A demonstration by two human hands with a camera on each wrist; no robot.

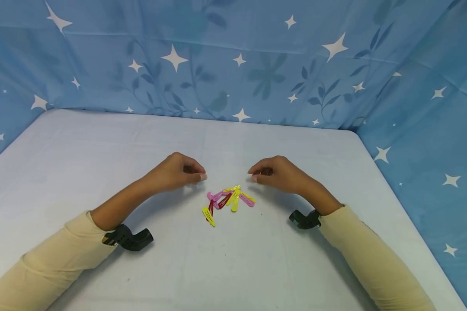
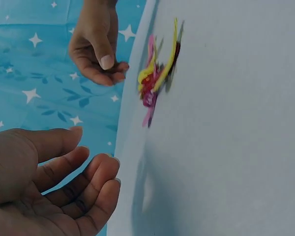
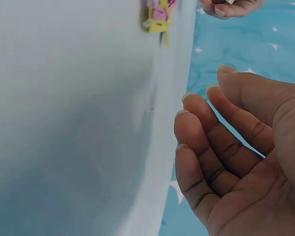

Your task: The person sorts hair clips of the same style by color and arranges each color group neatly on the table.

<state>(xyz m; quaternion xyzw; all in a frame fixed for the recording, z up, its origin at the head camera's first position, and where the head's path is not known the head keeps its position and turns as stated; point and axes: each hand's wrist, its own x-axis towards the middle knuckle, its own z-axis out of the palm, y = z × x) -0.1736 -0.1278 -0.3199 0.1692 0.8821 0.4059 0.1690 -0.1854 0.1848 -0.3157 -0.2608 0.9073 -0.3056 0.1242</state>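
Observation:
A small loose pile of snap hair clips (image 1: pixel 235 199) in yellow, pink and dark red lies on the white table, between the two hands and a little nearer the person. One yellow clip (image 1: pixel 209 217) rests at the pile's near left, over a dark red one. My left hand (image 1: pixel 177 172) hovers left of the pile, its fingers loosely bent and nothing in them. On the other side, my right hand (image 1: pixel 279 173) hangs over the table with relaxed, curved fingers, also holding nothing. In the left wrist view the clips (image 2: pixel 150 83) look blurred; the right wrist view catches only part of them (image 3: pixel 160 14).
White cloth covers the table (image 1: pixel 233 268). Behind it and along the right hangs a blue curtain (image 1: pixel 225 65) with stars and leaves. Black wrist-worn devices sit on the left wrist (image 1: pixel 129 238) and the right wrist (image 1: pixel 305 219), below the beige sleeves' cuffs.

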